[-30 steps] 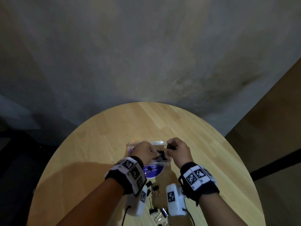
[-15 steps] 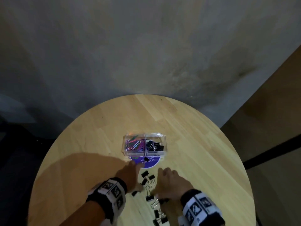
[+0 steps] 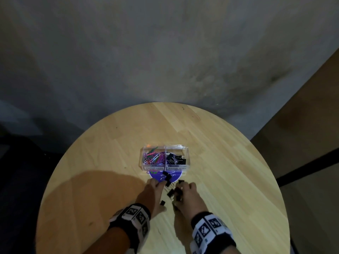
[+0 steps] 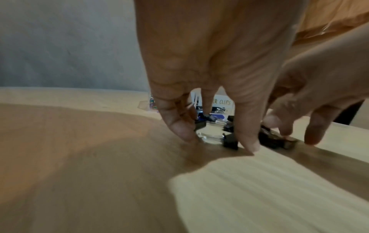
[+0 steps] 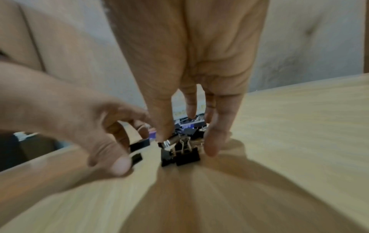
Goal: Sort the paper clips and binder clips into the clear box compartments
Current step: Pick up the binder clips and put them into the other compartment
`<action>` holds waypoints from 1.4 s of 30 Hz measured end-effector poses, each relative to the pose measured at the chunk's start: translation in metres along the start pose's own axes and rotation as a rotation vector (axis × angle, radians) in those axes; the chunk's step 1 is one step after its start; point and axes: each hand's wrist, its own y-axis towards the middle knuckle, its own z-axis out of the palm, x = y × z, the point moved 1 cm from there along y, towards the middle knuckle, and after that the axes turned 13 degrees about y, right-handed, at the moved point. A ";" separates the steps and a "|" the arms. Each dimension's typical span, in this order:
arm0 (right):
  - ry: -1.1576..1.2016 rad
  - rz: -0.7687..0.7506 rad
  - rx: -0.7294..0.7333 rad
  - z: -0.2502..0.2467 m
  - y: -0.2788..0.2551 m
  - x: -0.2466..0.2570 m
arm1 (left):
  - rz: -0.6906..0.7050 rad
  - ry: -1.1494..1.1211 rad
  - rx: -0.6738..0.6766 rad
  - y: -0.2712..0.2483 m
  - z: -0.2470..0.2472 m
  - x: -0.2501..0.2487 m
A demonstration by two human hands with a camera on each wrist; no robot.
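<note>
Loose binder clips (image 3: pixel 170 192): a small black scatter on the table, on the near side of the clear box, between the two hands; one or two lie on the purple disc.
Clear box (image 3: pixel 188 158): two compartments side by side. The left one holds coloured paper clips (image 3: pixel 153 158), the right one black binder clips (image 3: pixel 176 159). No loose paper clips can be made out outside the box.
Purple disc (image 3: pixel 156 176): flat on the table, touching the near wall of the clear box.
Right hand (image 3: pixel 188 196): on the near side of the clear box, fingers pointing down on the right of the scatter. In the right wrist view thumb and fingers (image 5: pixel 214 141) straddle a clump of clips (image 5: pixel 184 153), close beside it but not yet pinching; grip apart.
Left hand (image 3: pixel 151 194): on the left of the scatter, fingertips (image 4: pixel 180 129) down at the table with one clip between them; grip apart, nothing lifted.
Key relation: the clips lie straight below both grips, and the right compartment lies just beyond them. The right hand seems nearer the densest clump.
Step in hand: probably gathering binder clips for the right compartment.
Table (image 3: pixel 229 162): round, pale wood.
</note>
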 end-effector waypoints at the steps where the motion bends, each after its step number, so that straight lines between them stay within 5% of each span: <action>1: -0.021 -0.002 -0.016 -0.005 0.003 0.000 | 0.014 0.013 -0.005 0.001 0.000 0.001; 7: -0.200 0.082 0.071 -0.005 0.012 -0.009 | 0.024 0.113 0.050 0.011 -0.004 0.005; 17: -0.126 -0.085 -0.047 0.017 0.014 -0.005 | 0.045 0.063 -0.106 0.007 0.005 0.003; 28: -0.206 -0.176 -0.057 0.024 0.013 -0.004 | 0.048 0.154 -0.124 0.002 0.001 -0.004; 33: -0.269 -0.254 -0.189 0.014 0.012 -0.006 | 0.040 0.076 -0.125 0.003 0.001 0.000; 42: -0.362 -0.169 -0.042 0.016 0.013 -0.005 | 0.047 0.228 -0.102 0.000 -0.001 0.000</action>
